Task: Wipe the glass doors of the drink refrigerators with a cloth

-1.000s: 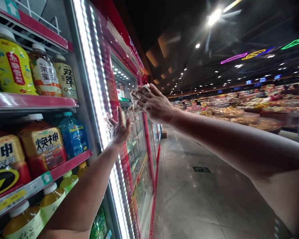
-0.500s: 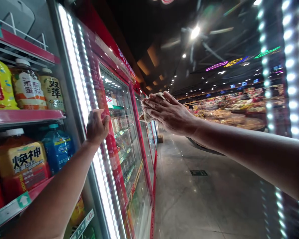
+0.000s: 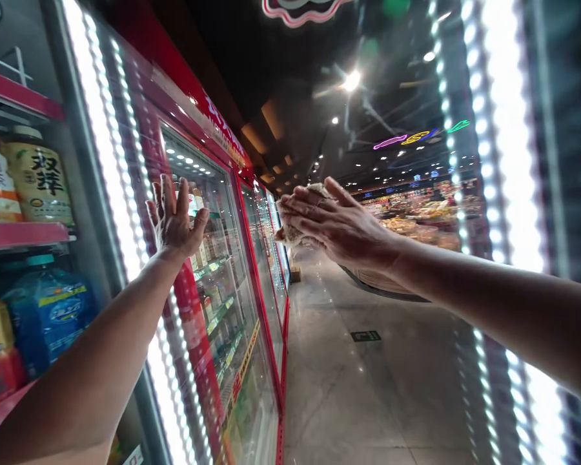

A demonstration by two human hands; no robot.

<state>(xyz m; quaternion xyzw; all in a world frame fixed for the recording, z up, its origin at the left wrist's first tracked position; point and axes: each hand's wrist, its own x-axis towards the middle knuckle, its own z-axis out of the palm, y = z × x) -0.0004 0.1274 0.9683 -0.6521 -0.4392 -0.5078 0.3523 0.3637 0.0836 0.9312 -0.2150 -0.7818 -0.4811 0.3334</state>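
My left hand (image 3: 177,219) is raised with its fingers spread, beside the bright light strip (image 3: 94,123) of a drinks cooler. It holds nothing, and its palm seems to rest on clear glass. Under my right hand (image 3: 341,223) a crumpled light brown cloth (image 3: 288,234) shows past the fingertips. That hand lies fairly flat over the cloth, apparently pressing it to the same see-through door, where rows of lights are reflected. Part of the cloth is hidden by the fingers.
Left of me, cooler shelves (image 3: 24,236) carry a pale yellow bottle (image 3: 39,177) and a blue jug (image 3: 53,310). Red-framed glass coolers (image 3: 256,271) run along the left. A grey tiled floor (image 3: 329,394) stretches ahead, with a rounded display stand (image 3: 382,284) to its right.
My left hand has opened from bent fingers to spread ones. The view has turned slightly right, so the shelves slide leftward. My right hand stays on the cloth.
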